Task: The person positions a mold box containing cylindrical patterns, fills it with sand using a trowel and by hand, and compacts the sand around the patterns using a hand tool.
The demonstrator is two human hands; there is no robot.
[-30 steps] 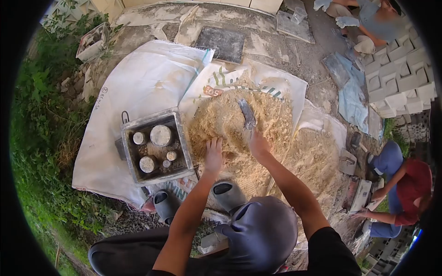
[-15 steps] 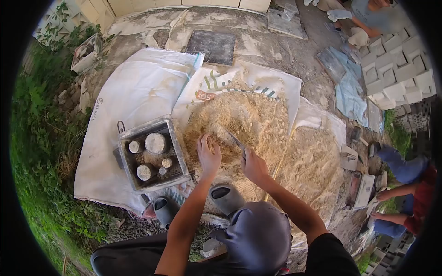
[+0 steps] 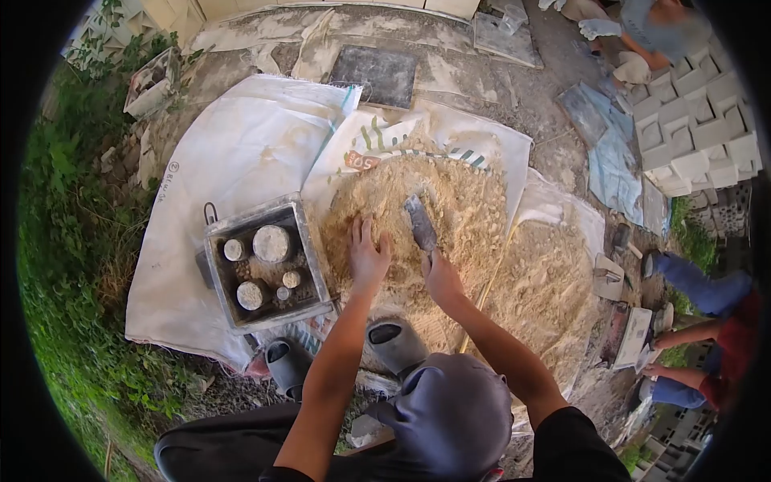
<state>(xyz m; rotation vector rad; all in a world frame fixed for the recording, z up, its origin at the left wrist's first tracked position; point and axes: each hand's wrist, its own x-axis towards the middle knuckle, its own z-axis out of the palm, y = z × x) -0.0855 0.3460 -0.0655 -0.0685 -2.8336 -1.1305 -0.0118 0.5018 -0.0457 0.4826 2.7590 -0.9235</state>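
Observation:
My right hand point(image 3: 441, 275) is closed round the handle of a trowel point(image 3: 420, 223), whose flat blade lies over a heap of damp, tan sandy mix point(image 3: 466, 201). To its left, my left hand point(image 3: 369, 253) rests on the same heap with its fingers spread, holding nothing. The heap sits on a printed white sack point(image 3: 514, 149). Left of my left hand stands a square mould box point(image 3: 309, 255) with several round pieces inside, among them a large pale cylinder point(image 3: 271, 243).
A plain white sack point(image 3: 233, 145) spreads under the box. More mix point(image 3: 542, 273) lies at the right. A dark board point(image 3: 374, 76) is beyond the sacks. At the right edge, a person in red point(image 3: 735, 345) handles a mould; another person point(image 3: 650, 32) sits farther back.
The trowel has turned from pointing left to pointing away from me, its blade now flat over the mix. My left hand's fingers have spread.

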